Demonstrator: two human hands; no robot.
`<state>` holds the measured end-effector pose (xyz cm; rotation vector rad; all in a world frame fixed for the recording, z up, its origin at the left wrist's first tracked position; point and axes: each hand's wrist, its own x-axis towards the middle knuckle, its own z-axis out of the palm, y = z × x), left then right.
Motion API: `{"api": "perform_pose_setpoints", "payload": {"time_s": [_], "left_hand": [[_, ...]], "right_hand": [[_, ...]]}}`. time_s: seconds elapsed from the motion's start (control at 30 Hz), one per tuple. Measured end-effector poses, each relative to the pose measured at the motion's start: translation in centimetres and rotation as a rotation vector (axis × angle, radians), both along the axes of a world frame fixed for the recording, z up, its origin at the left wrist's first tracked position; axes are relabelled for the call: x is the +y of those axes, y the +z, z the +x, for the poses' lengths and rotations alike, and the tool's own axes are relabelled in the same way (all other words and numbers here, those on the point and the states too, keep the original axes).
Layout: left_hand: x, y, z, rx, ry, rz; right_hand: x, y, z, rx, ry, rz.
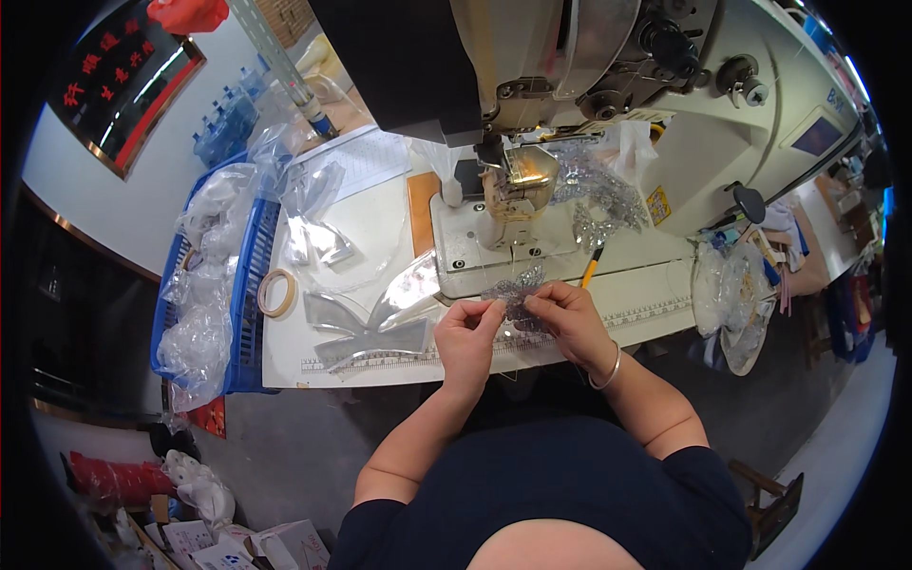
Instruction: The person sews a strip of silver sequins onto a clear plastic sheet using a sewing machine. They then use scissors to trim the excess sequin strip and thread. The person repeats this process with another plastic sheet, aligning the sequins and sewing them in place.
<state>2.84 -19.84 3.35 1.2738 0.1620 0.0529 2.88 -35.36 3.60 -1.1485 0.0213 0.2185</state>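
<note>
Both hands meet in front of the sewing machine [532, 114]. My left hand [465, 334] and my right hand [565, 318] pinch a small glittery silver piece [518, 288] between their fingertips, just above the white table's [646, 285] front edge with its printed ruler strip. The piece sits a little in front of the needle and presser foot [508, 204]. A bangle circles my right wrist.
Clear plastic pieces [375, 323] lie left of my hands, with a tape roll [276, 292] beside them. A blue crate [249, 285] of clear plastic stands at the table's left. More glittery material [598, 195] is piled behind the needle. An orange-tipped pen [591, 268] lies nearby.
</note>
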Motion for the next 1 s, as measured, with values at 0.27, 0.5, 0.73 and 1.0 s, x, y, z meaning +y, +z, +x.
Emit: {"api": "perform_pose_setpoints", "payload": {"time_s": [0.27,0.5,0.73,1.0], "left_hand": [[-0.3,0.1,-0.2,0.006,-0.004,0.050],[0.1,1.5,0.1,-0.065,-0.160,-0.136],[1.9,-0.3,1.0,-0.044,-0.403,-0.176],[1.6,-0.7,0.7,0.059,-0.355,-0.296]], "right_hand": [[0.5,0.4,-0.1,-0.075,-0.028,-0.092],[0.0,0.3,0.0,-0.085,0.008,-0.081],[0.6,1.5,-0.5,-0.084,0.027,-0.167],[0.4,1.3,-0.9,-0.112,0.064,-0.252]]}}
